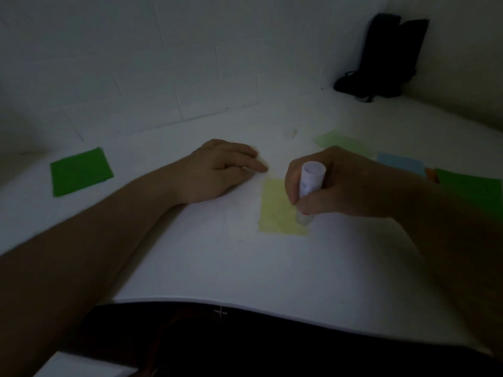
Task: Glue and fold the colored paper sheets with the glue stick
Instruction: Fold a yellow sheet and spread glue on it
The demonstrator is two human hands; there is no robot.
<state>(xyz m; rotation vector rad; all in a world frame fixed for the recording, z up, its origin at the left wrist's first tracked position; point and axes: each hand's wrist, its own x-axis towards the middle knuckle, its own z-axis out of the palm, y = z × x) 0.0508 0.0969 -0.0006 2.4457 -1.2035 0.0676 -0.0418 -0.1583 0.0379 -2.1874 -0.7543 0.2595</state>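
A pale yellow paper sheet [276,209] lies flat on the white table [245,268] in the middle. My right hand [343,183] grips a white glue stick [309,191] upright, its lower end pressed on the sheet's right side. My left hand [220,170] rests flat on the table just left of and above the sheet, fingers extended toward its top corner. The scene is dim.
A dark green sheet [80,171] lies at the far left. On the right lie a light green sheet [343,142], a light blue sheet [400,163] and another dark green sheet [471,189]. A black object [386,55] stands in the back right corner by the wall.
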